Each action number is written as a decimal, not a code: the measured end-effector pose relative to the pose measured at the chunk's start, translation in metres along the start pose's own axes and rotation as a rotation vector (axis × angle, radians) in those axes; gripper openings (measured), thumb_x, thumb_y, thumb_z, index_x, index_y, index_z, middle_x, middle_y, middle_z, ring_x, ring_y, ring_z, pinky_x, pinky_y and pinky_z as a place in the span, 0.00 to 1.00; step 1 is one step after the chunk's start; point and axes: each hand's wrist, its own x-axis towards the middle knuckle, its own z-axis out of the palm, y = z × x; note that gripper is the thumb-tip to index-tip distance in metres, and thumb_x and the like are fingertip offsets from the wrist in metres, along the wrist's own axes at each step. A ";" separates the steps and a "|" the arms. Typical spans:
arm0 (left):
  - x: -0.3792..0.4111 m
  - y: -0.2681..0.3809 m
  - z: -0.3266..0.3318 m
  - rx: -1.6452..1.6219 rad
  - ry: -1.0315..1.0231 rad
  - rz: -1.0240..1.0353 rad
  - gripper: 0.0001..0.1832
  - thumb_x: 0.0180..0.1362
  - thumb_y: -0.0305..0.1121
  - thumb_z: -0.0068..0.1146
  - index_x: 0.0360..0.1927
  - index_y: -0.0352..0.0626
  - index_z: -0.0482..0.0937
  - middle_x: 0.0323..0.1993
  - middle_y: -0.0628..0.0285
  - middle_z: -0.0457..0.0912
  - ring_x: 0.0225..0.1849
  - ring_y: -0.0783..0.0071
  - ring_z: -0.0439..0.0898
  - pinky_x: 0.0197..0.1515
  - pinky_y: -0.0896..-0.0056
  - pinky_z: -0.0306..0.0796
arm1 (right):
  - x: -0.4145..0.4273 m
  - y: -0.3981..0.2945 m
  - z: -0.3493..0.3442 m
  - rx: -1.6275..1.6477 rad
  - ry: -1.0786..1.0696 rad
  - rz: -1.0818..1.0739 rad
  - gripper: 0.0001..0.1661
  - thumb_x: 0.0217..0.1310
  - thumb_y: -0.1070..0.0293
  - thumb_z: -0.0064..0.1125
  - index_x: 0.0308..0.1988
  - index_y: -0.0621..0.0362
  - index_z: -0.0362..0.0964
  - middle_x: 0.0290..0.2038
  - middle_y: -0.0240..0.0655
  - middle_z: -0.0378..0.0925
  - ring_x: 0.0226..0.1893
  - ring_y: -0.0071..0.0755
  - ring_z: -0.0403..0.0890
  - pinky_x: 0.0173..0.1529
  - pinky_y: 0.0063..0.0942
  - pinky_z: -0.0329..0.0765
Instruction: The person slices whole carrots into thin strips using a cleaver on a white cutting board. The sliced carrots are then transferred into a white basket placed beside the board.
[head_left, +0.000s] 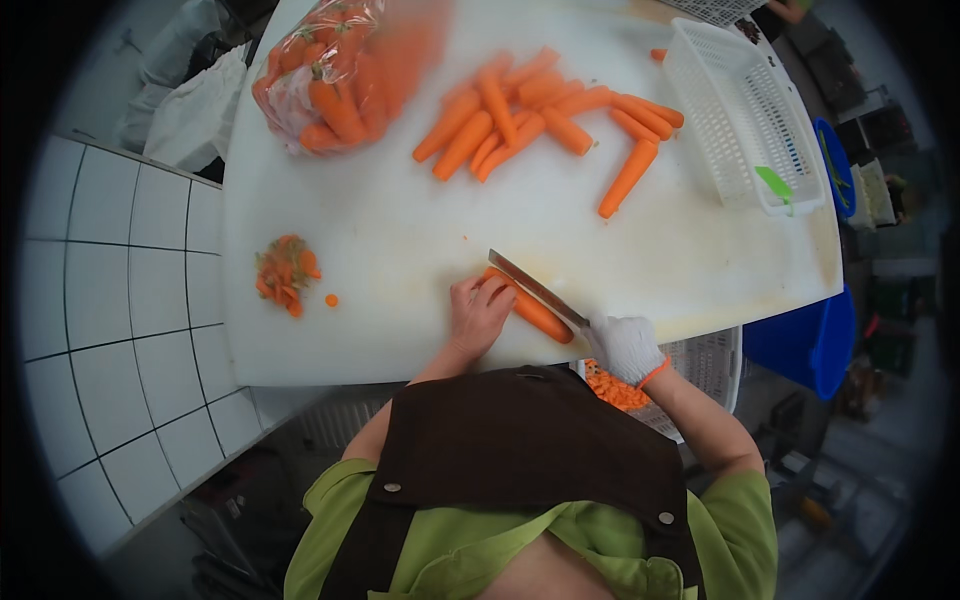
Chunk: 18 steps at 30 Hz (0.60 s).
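My bare left hand grips a peeled carrot near its far end, holding it against the white cutting-board tabletop. In a white knit glove, my right hand is closed on the handle of a knife. The blade runs along the carrot's right side; whether it touches the carrot I cannot tell. Farther up lie several trimmed carrots in a loose pile, with one carrot lying a little apart toward the right.
A clear plastic bag of carrots sits at the far left. Carrot trimmings lie at left, a white basket at right. Below the front edge, a crate holds carrot pieces beside a blue bin. Tiled wall borders the left.
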 end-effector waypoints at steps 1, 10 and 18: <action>0.002 0.001 0.002 -0.018 0.001 -0.020 0.15 0.45 0.30 0.66 0.39 0.54 0.80 0.45 0.74 0.76 0.47 0.63 0.68 0.49 0.64 0.63 | -0.002 -0.004 -0.006 0.002 0.008 0.011 0.12 0.64 0.60 0.53 0.32 0.57 0.66 0.17 0.41 0.75 0.17 0.48 0.78 0.21 0.41 0.73; 0.005 0.003 0.006 -0.080 -0.056 -0.088 0.13 0.47 0.29 0.65 0.39 0.53 0.82 0.47 0.72 0.77 0.50 0.61 0.66 0.53 0.64 0.64 | -0.016 -0.018 -0.038 0.020 -0.183 0.019 0.10 0.61 0.64 0.53 0.35 0.59 0.66 0.18 0.44 0.75 0.18 0.51 0.79 0.23 0.44 0.74; 0.003 0.000 0.019 -0.091 -0.017 -0.111 0.12 0.48 0.29 0.66 0.38 0.52 0.82 0.47 0.69 0.76 0.52 0.56 0.64 0.53 0.62 0.65 | 0.008 -0.010 -0.005 0.030 -0.179 0.089 0.16 0.64 0.59 0.55 0.33 0.60 0.64 0.15 0.45 0.73 0.17 0.52 0.78 0.22 0.45 0.73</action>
